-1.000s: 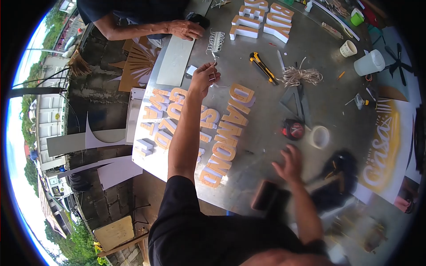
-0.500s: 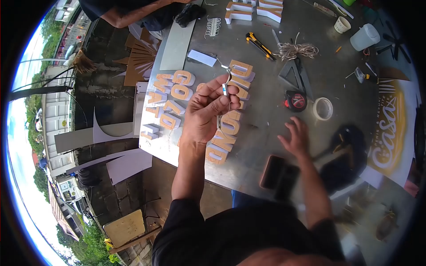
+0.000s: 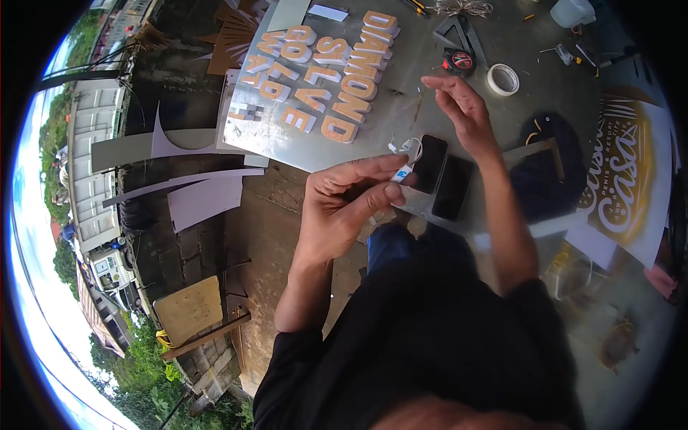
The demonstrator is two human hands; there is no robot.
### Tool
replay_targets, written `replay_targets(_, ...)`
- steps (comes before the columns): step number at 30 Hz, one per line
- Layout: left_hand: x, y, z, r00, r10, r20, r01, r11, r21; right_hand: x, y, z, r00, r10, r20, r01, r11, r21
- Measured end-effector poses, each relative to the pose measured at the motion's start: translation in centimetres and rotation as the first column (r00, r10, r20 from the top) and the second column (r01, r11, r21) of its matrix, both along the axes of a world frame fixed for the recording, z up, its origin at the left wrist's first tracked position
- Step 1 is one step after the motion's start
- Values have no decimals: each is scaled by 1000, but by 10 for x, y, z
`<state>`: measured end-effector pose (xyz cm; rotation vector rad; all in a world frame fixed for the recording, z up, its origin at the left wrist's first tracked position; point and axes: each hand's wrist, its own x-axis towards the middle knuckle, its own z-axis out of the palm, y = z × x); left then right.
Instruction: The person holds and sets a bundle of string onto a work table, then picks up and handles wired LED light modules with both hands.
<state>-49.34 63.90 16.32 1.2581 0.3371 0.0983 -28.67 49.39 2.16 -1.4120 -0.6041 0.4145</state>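
Pinching the white piece (image 3: 403, 174), the left hand (image 3: 335, 204) had drawn it clear of the letters (image 3: 367, 67) ahead, right hand (image 3: 464, 118) spread alongside

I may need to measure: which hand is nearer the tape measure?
Right. The right hand is just below the tape measure in the view, open; the left hand is farther off, lower left, holding a white piece.

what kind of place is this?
Probably a sign-making workshop: raised letters spelling DIAMOND lie on a metal-looking table, along with a tape measure, and there's a "Casa" logo sheet nearby.
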Motion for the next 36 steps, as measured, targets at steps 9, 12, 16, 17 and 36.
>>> replay_targets(9, -32, -98, 61, 988, -67, 138, -66, 626, 777, -102, -121, 149, 802, 250, 543, -207, 968, -141)
replay_targets(12, -41, -125, 68, 963, -149, 224, -98, 582, 807, -116, -158, 165, 726, 102, 680, -40, 993, -107)
replay_targets(16, -47, -147, 73, 968, -209, 140, 28, 642, 766, -136, -198, 174, 598, -65, 799, 117, 993, -7)
replay_targets(17, -47, -153, 73, 968, -238, 85, 130, 758, 640, -138, -205, 171, 542, -111, 833, 142, 989, 40)
replay_targets(36, -32, -210, 83, 873, -286, 395, -94, 696, 712, -145, -253, 194, 588, -255, 767, 140, 967, 214)
